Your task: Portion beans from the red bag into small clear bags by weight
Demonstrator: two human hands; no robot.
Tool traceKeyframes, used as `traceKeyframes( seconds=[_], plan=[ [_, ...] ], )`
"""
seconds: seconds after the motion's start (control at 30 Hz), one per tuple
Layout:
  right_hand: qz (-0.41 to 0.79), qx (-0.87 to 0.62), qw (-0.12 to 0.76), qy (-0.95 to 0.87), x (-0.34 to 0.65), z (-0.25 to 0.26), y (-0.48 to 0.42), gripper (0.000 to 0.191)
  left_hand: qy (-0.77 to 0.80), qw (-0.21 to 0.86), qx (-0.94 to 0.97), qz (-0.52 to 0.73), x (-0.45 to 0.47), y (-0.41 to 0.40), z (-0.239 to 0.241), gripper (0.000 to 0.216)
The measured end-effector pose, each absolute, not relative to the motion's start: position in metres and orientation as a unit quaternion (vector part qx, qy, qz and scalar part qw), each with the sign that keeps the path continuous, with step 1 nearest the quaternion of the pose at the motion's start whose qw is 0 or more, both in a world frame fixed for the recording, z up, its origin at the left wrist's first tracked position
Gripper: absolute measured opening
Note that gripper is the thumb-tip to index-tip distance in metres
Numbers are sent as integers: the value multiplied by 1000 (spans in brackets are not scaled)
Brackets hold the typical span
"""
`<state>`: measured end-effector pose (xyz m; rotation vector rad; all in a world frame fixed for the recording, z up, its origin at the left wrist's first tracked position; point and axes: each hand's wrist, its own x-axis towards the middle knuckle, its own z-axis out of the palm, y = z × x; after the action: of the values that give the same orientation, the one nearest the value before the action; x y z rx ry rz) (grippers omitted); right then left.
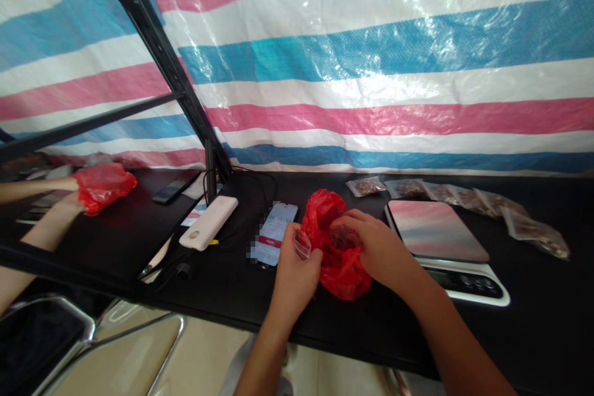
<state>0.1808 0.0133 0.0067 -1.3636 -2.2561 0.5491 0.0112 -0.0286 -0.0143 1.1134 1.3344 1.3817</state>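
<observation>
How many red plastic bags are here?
2. One red bag is at centre in the right hand, beside the left hand pinching a clear packet; the other red bag is far left, in a co-worker's hands.

The phone (273, 232) screen is partly blurred; the red bag (341, 266) hides its contents.

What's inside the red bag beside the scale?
The right hand covers the red bag's opening; the left hand holds a clear pouch beside it. Plastic and hands hide the contents.
</observation>
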Motion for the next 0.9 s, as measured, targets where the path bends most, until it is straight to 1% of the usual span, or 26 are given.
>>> traceKeyframes(
  seconds=[0.1, 0.17, 0.23, 0.37, 0.5, 0.6, 0.73, 0.8, 0.9],
  plan=[
    [173, -522, 198, -811, 181, 9, 11, 51, 542, 444, 447, 556, 11, -29, -14, 23],
    [177, -527, 188, -809, 180, 10, 10, 50, 542, 448, 447, 553, 11, -30, -14, 24],
    [205, -509, 190, -814, 181, 10, 8, 49, 544, 453, 443, 551, 12, -30, -14, 24],
    [275, -456, 219, -817, 186, 8, 6, 48, 544, 483, 402, 556, 14, -30, -15, 22],
    [302, -449, 224, -811, 192, 8, 6, 42, 529, 510, 352, 580, 17, -28, -16, 24],
    [292, -474, 210, -803, 191, 9, 6, 40, 510, 525, 330, 596, 20, -27, -15, 26],
    [242, -533, 200, -786, 184, 9, 7, 37, 491, 542, 322, 601, 23, -27, -15, 30],
    [225, -547, 194, -783, 182, 9, 8, 36, 499, 528, 332, 602, 23, -27, -16, 30],
    [222, -542, 195, -787, 183, 9, 9, 40, 523, 494, 360, 595, 21, -26, -19, 27]
  ],
)
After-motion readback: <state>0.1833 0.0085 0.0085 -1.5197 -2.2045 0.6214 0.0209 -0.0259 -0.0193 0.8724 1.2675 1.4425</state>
